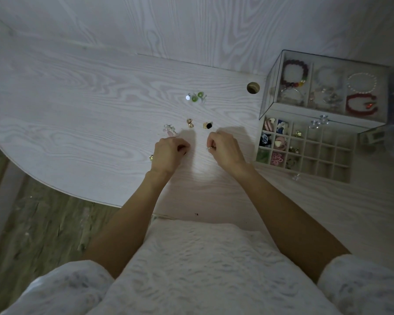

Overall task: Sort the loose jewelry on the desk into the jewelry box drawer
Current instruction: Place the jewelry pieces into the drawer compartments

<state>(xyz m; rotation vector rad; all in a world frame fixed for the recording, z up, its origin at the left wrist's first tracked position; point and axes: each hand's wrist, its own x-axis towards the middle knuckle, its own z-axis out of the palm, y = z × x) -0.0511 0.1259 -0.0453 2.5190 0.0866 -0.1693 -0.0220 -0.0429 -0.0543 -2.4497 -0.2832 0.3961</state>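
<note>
On the pale wooden desk (89, 105), the jewelry box (323, 87) stands far right, its gridded drawer (323, 155) pulled open. Both hands hover mid-desk, the left hand (168, 153) curled, contents hidden, the right hand (225, 148) pinching a small silver ring (209, 147). Loose earrings (190, 123) lie just beyond them.

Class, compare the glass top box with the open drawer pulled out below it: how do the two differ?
The top box has a few large sections; the drawer is a grid of many small cells. The top box holds bead bracelets; the drawer holds small pieces. The top box looks filled throughout; the drawer is filled only at its left, with the right cells bare. Both are pale-lined and divided.
</note>
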